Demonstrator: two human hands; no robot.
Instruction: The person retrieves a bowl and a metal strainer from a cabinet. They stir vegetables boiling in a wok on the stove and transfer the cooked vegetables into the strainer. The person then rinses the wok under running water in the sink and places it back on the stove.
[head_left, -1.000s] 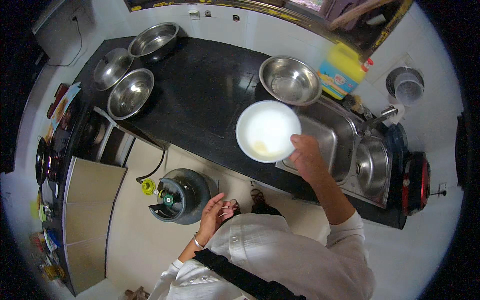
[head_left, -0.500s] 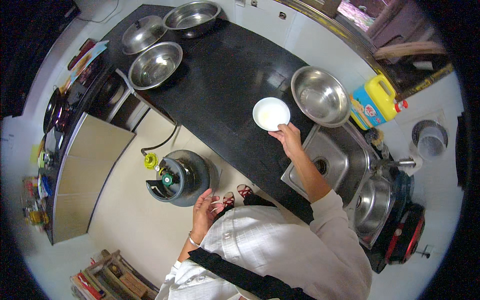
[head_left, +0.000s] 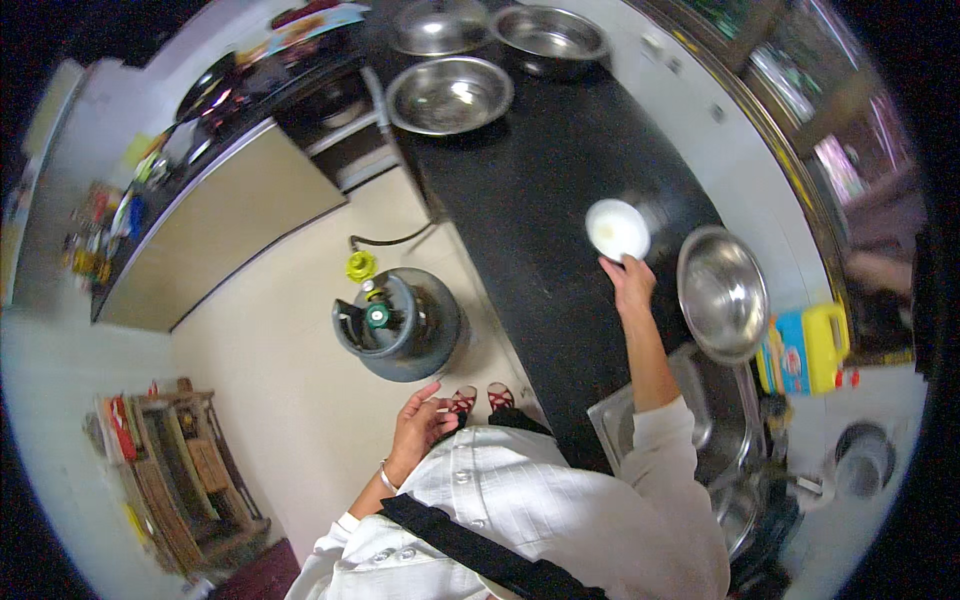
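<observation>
Over the black countertop [head_left: 560, 270] my right hand [head_left: 631, 282] grips the near rim of a small white bowl [head_left: 618, 229], thumb and fingers closed on it. Something pale, perhaps a little liquid, shows in the bowl's bottom; I cannot make out what. My left hand [head_left: 420, 430] hangs in front of my body, fingers loosely bent and apart, holding nothing. Beyond it on the floor stands a grey gas cylinder [head_left: 405, 330] with a green valve and a yellow regulator [head_left: 361, 265]. To the right of the bowl sits a steel basin [head_left: 722, 293].
Several more steel basins, one of them nearest [head_left: 450, 95], stand at the counter's far end. A steel sink [head_left: 700, 400] and a yellow jug [head_left: 805, 347] lie to the right. A wooden rack [head_left: 180, 470] occupies the left floor. Cabinets [head_left: 235, 225] line the far left.
The whole view has turned, bringing the far basins and the stove side rightward. My right hand still holds the white bowl, now farther along the counter from the sink.
</observation>
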